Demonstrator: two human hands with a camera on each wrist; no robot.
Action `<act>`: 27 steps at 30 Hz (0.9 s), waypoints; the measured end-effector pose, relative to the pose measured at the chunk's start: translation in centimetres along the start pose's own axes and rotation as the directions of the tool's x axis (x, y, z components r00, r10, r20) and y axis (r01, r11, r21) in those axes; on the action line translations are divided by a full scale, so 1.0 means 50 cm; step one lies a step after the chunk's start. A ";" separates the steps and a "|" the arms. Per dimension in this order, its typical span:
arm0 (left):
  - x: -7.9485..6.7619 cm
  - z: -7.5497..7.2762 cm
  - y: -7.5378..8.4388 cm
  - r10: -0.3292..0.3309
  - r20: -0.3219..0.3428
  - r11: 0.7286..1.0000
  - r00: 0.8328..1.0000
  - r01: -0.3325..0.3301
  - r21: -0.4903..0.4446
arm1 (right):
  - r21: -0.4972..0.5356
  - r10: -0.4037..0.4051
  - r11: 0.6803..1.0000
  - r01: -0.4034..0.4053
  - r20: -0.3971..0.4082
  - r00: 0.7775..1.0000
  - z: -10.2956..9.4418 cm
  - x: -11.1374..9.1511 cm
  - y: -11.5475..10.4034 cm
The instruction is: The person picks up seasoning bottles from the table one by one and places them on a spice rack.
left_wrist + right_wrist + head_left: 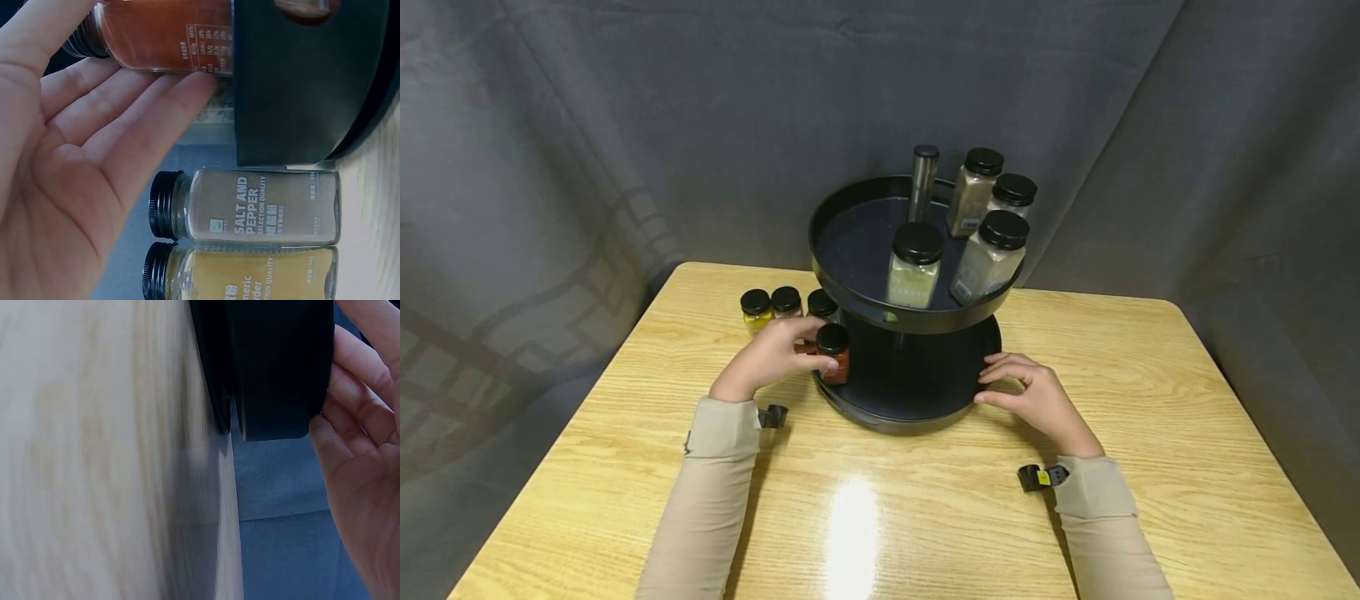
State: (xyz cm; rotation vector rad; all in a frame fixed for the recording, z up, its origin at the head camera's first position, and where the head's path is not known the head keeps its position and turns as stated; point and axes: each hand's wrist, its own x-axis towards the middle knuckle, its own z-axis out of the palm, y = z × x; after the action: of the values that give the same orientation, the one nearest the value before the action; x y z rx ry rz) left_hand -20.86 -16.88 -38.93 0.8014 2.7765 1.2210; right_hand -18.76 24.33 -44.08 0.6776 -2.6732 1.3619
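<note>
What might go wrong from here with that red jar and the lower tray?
The red jar could catch the rim of the lower tray and tip, since the left hand holds it right by that edge. That hand might also bump the jars standing close by on the table. And the right hand, touching the tray's other side, could nudge it.

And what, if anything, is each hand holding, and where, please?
The left hand holds a red jar by its sides; the right hand touches the lower tray's rim.
</note>
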 end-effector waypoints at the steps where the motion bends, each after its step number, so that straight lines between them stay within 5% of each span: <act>1: 0.000 0.000 0.000 0.002 0.000 1.000 1.000 -0.002 0.003 | 0.002 0.002 1.000 -0.002 -0.001 1.000 0.000 0.000 0.000; 27: 0.000 -0.003 0.001 -0.068 0.019 0.998 0.998 0.068 0.018 | 0.017 -0.007 1.000 0.007 0.001 1.000 0.001 0.002 0.004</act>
State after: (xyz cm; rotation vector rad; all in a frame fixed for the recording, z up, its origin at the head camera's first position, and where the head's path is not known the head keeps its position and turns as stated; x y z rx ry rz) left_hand -20.85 -16.96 -38.80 0.7101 2.7772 1.1734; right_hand -18.93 24.36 -44.23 0.6891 -2.6599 1.3847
